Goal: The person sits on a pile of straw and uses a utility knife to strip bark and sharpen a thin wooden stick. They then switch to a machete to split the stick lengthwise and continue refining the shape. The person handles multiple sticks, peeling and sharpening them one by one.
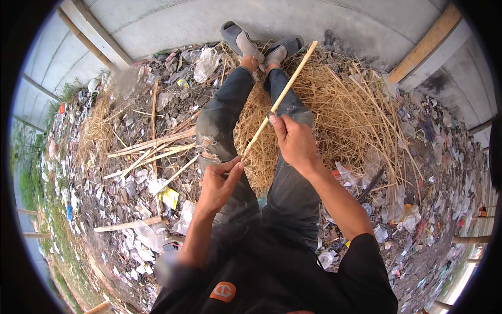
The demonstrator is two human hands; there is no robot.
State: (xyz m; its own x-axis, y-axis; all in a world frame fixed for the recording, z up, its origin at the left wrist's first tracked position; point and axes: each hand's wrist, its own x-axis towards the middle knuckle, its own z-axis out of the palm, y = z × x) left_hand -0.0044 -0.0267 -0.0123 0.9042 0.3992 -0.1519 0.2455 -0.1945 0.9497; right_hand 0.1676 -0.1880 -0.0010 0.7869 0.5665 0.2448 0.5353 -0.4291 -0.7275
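Observation:
A long pale bamboo strip runs slantwise over my legs, its far end up near my shoes. My right hand grips it around the middle, thumb pressed on top. At its near end, the thumb and fingers of my left hand pinch the strip above my left thigh. Beneath and between my legs lies a heap of thin straw-coloured shavings. Several split bamboo strips rest on the ground beside my left knee.
Scattered plastic litter covers the ground on both sides. A grey panel wall stands beyond my feet, with a wooden post at right. One dark curved piece lies beside my right leg. A short flat stick lies at left.

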